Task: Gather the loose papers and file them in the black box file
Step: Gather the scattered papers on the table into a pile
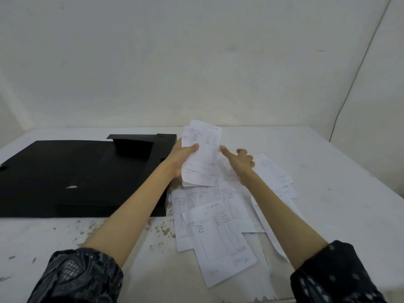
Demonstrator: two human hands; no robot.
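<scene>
The black box file [65, 171] lies open and flat on the left half of the table, its lid spread to the left. My left hand [181, 157] grips a small stack of white printed papers [202, 158], held upright just right of the file's far corner. My right hand [239, 161] hovers right beside that stack, index finger stretched toward its right edge, other fingers curled, holding nothing. Several loose sheets [218, 235] with printed tables lie overlapping on the table below and to the right of my hands.
The white table [328, 160] is worn and paint-chipped near its front edge. A pale wall rises directly behind it, with a thin cable [358, 68] running down on the right. My patterned dark sleeves fill the bottom corners.
</scene>
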